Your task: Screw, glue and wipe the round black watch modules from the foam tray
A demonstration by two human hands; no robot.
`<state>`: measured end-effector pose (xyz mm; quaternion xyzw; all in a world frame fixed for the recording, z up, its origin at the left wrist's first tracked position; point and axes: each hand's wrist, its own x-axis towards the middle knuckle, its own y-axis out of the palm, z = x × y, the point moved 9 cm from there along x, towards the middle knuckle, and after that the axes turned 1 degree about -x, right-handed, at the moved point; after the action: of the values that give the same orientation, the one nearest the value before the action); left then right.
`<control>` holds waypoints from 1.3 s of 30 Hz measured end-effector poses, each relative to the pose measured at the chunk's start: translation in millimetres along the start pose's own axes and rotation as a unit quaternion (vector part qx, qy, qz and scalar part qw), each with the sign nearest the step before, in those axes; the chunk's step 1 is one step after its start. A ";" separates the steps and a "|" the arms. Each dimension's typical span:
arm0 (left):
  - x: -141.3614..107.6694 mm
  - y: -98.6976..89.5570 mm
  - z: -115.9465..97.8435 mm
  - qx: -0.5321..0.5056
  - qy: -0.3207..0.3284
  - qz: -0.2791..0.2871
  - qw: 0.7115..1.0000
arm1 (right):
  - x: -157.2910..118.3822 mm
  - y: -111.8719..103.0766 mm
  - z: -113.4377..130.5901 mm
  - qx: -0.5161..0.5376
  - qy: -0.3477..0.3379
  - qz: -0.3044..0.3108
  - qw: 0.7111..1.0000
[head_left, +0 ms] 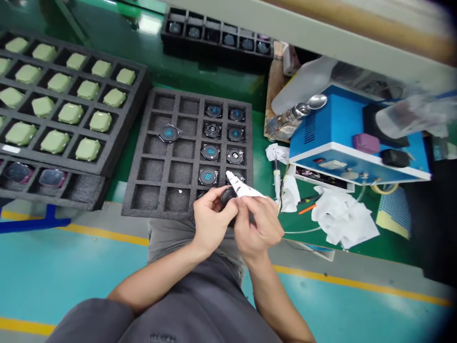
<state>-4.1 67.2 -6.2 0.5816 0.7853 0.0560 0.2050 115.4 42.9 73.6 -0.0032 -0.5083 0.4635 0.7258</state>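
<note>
Low over the near right corner of a dark foam tray (162, 159), my left hand (214, 216) pinches a round black watch piece (227, 196) between fingers and thumb. My right hand (259, 221) is closed on a white cloth (246, 186), whose pointed end sticks out past the watch piece. Both hands nearly touch. Round watch faces, some with blue marks, fill the tray's two right columns. One more watch face (169, 134) rests at a slant across a divider on the left. My hands cover part of the nearest row.
Foam trays with green square cases (89, 149) stand at the left. Another tray (214, 45) lies at the back. On the right are a blue box (321, 128), a dispenser bottle (285, 121), crumpled white wipes (344, 216) and an orange stick (307, 209).
</note>
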 end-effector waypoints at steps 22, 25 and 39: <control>1.1 2.4 4.2 0.041 -0.030 0.027 0.998 | -17.1 8.2 -16.5 -0.002 0.080 -0.009 0.997; 2.0 4.1 5.6 0.050 -0.032 0.045 0.997 | -19.6 8.6 -19.9 0.003 0.087 -0.007 0.996; 3.7 21.2 -2.9 0.180 -0.006 0.254 0.950 | -23.5 29.1 -52.0 0.281 0.400 0.002 0.873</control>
<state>12.7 77.9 2.5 0.7894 0.6072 -0.0396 0.0812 133.2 67.9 17.4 0.0144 -0.0233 0.5473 0.8365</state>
